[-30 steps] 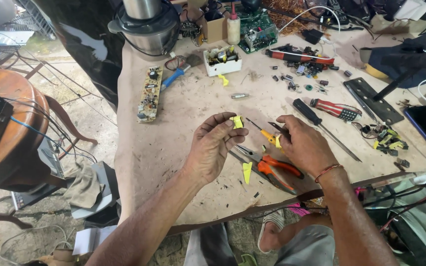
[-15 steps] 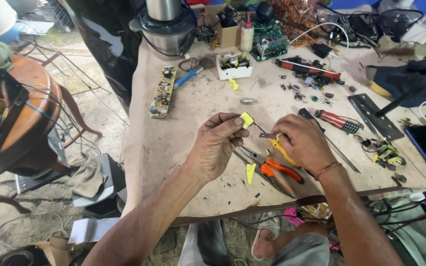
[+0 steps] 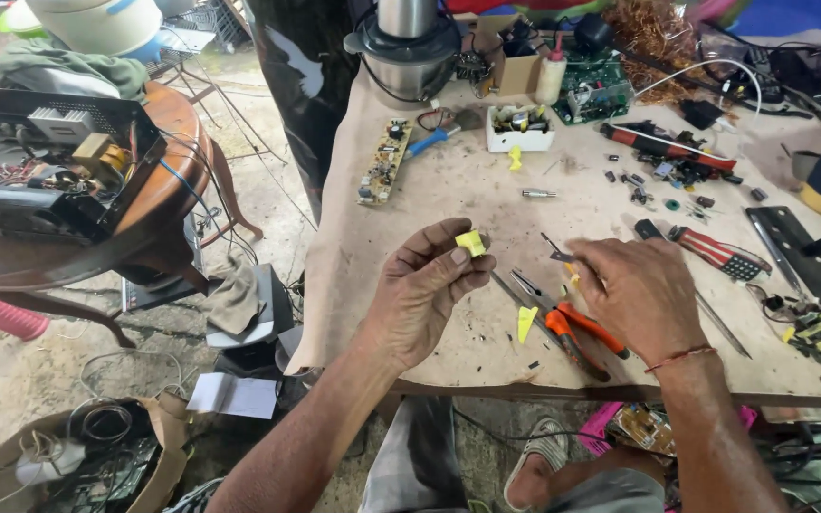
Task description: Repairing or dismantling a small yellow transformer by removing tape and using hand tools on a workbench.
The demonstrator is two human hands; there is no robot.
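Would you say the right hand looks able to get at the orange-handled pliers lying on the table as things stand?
Probably yes. The right hand hovers right beside the orange-handled pliers, whose handles lie bare on the table with nothing on top. That hand does seem to pinch a small yellow-tipped tool, which might hamper a grip.

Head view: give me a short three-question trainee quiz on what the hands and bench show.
1. True or false: the left hand pinches a small yellow piece between thumb and fingers.
2. What lies on the table just below the right hand? A) orange-handled pliers B) a hammer C) a paintbrush
3. Which long green item lies near the table's far left edge?

Key:
1. True.
2. A.
3. A circuit board.
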